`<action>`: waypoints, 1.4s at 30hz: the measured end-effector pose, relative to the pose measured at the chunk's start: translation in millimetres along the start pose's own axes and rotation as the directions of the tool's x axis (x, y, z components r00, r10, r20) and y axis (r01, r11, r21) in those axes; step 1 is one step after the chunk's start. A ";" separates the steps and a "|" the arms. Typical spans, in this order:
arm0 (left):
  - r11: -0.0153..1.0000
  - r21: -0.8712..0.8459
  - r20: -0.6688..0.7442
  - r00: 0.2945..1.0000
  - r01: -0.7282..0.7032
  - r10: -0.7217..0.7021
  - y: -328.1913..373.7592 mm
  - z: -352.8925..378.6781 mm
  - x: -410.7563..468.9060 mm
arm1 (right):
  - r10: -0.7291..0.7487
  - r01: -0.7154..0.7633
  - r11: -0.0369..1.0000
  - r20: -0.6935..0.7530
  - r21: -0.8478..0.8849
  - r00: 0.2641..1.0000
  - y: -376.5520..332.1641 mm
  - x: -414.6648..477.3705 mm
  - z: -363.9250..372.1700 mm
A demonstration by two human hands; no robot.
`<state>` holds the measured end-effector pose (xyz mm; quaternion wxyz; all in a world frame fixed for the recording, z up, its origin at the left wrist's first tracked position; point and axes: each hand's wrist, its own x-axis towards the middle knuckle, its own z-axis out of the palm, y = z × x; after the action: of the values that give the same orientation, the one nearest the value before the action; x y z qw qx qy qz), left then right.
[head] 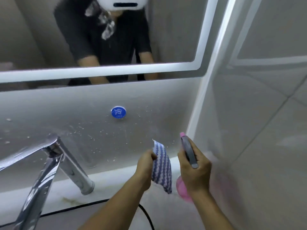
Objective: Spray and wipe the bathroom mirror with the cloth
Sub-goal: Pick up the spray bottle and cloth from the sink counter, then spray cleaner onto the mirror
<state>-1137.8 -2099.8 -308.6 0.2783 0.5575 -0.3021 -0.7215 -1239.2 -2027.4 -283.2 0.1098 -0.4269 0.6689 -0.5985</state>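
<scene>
The fingers (153, 156) of the left hand (145, 165) pinch the top edge of the cloth (162, 168), a blue-and-white striped piece that hangs down loose above the counter (116, 185). Just beside it, the right hand (195, 170) wraps closed around the neck of a pink spray bottle (182, 188), its grey trigger head (188, 150) pointing up toward the wall. Left of the hands stands a chrome tap (54, 156). A round blue sticker (118, 112) sits on the speckled wall panel. Above it hangs the mirror (174, 30), with a wet smear (106, 24) near its top.
</scene>
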 end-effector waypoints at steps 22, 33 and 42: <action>0.544 -0.670 -0.083 0.779 -0.506 0.621 79.1 -441.1 -467.1 | -0.558 0.426 0.826 0.428 0.369 0.711 -464.3 -308.7 131.5; 0.451 -0.656 -0.237 0.733 -0.605 0.637 98.5 -520.0 -502.0 | -0.429 0.200 0.873 0.506 0.444 0.748 -531.9 -324.5 190.7; 0.482 -0.532 -0.288 0.683 -0.697 0.671 143.4 -559.8 -482.9 | -0.364 0.100 0.880 0.523 0.464 0.771 -563.2 -276.9 273.8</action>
<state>-476.1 -1908.6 -4.0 0.7097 0.2855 -0.2464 -0.5951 -642.1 -1980.9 48.7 0.3247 -0.6412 0.3995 -0.5690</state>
